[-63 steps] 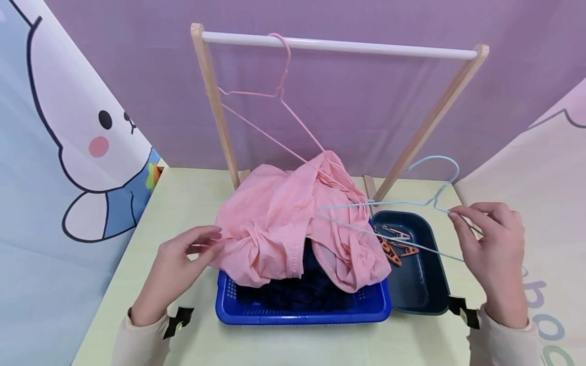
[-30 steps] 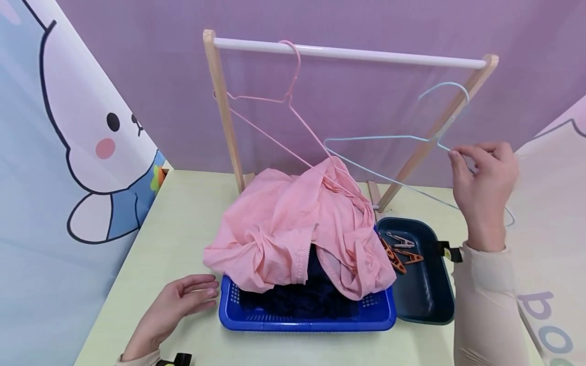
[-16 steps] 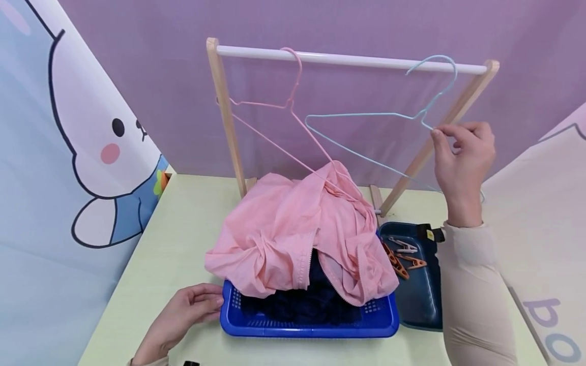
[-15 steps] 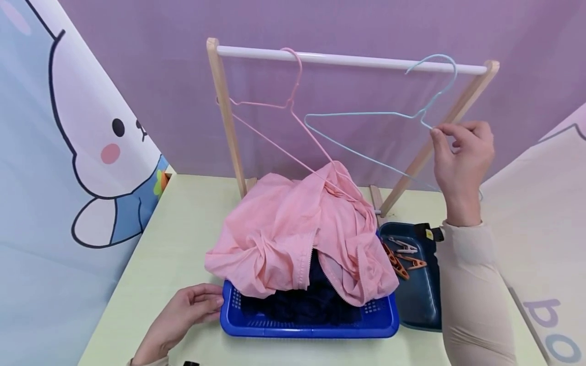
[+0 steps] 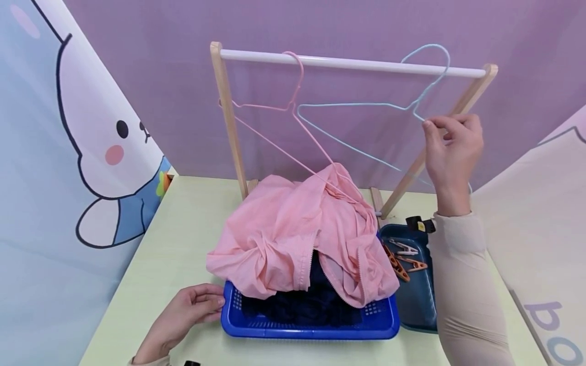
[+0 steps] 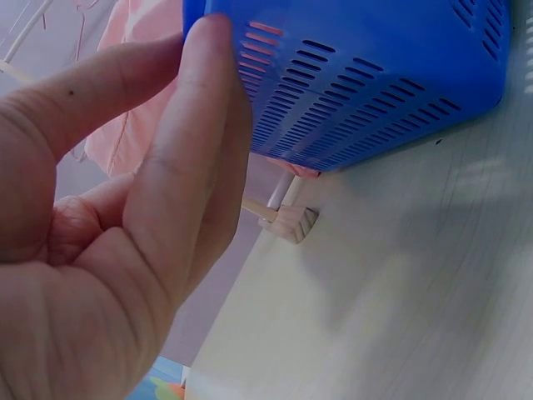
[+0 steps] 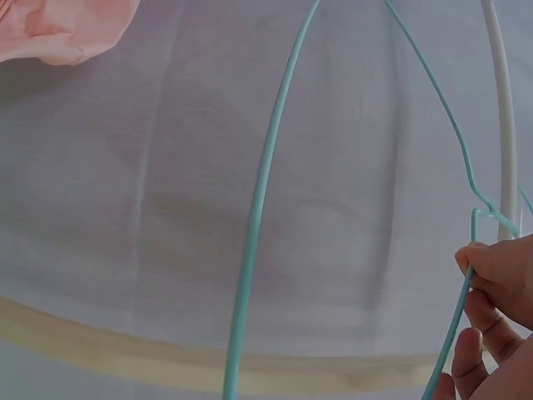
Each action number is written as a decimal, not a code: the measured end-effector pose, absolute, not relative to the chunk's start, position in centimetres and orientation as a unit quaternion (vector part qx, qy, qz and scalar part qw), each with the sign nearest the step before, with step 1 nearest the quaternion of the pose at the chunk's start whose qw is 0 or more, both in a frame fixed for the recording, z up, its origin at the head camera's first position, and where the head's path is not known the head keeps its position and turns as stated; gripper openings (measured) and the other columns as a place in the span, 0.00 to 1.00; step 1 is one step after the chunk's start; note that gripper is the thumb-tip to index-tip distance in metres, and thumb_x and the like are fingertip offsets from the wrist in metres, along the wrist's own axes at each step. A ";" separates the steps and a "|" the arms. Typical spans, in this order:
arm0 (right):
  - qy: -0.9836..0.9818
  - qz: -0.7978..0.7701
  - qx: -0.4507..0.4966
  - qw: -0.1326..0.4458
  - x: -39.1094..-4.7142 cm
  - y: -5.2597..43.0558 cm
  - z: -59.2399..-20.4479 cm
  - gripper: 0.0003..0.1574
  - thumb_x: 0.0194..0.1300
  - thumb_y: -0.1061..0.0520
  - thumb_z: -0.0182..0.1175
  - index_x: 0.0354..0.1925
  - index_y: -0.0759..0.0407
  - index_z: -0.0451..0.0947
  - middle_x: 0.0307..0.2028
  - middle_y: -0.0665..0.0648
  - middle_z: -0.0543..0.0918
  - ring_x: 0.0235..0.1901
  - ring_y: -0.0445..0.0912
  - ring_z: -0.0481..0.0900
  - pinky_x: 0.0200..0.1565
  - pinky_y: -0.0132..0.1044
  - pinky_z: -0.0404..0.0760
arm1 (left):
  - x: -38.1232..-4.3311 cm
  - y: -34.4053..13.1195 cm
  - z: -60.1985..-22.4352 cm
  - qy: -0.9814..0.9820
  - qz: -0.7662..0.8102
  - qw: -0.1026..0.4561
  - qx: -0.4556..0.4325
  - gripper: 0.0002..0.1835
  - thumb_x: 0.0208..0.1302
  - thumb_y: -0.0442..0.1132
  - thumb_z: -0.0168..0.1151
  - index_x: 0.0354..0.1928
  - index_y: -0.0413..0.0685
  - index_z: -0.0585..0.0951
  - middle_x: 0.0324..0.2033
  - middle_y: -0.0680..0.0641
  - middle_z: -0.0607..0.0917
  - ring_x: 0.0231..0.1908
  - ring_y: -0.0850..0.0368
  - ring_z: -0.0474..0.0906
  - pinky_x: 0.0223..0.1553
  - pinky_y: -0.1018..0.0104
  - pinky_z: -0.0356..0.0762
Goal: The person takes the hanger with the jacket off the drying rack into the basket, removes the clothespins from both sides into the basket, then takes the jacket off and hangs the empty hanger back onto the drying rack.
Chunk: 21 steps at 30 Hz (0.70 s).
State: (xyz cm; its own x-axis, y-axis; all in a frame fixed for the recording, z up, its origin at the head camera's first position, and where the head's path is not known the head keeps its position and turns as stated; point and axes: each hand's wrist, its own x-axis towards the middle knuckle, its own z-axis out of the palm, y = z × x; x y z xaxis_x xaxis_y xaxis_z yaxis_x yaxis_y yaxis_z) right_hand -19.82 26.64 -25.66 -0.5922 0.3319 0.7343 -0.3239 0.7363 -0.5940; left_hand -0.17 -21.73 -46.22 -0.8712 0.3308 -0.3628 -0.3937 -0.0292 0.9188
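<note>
In the head view my right hand [image 5: 453, 152] pinches the shoulder of a light blue wire clothes hanger [image 5: 352, 104] between thumb and fingers. The hanger's hook arches over the white rod [image 5: 348, 62] at its right part, with the tip behind the rod. The right wrist view shows the same grip just below the hanger's neck. Fingertips of my left hand [image 5: 189, 310] touch the left rim of a blue plastic basket [image 5: 311, 333]. A pink zip-up jacket [image 5: 284, 223] lies over the basket, above dark cloth [image 5: 297, 307]. A pink hanger [image 5: 304, 122] hooked on the rod reaches into the jacket.
The rod spans two wooden posts [image 5: 229, 122] of a small rack behind the basket. Right of the basket stands a dark green tray [image 5: 416, 300] with several clips [image 5: 414, 264], partly covered by my right sleeve. A purple backdrop [image 5: 366, 25] rises behind the rack.
My right hand has lifted the light blue hanger from over the tray up and leftward, bringing its hook to the rod. My left hand has left the jacket and moved down to the basket's rim.
</note>
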 end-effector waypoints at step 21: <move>-0.837 0.342 0.033 0.426 -19.9 25.9 -26.9 0.08 0.65 0.58 0.68 0.38 0.62 0.90 0.33 0.36 0.71 0.32 0.30 0.65 0.41 0.30 0.63 | 0.0 -21.7 -46.1 0.649 0.719 0.248 -0.014 0.21 0.68 0.31 0.63 0.56 0.20 0.72 0.44 0.39 0.85 0.43 0.52 0.85 0.46 0.56 0.84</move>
State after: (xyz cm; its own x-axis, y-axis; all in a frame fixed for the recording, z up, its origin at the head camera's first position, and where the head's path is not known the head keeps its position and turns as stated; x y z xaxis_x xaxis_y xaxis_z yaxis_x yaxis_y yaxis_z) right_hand -19.91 25.91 -26.86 -0.6347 0.2361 0.7358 -0.3462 0.7644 -0.5439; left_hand 0.02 -21.74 -46.09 -0.8765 0.3395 -0.3414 -0.3747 -0.0357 0.9265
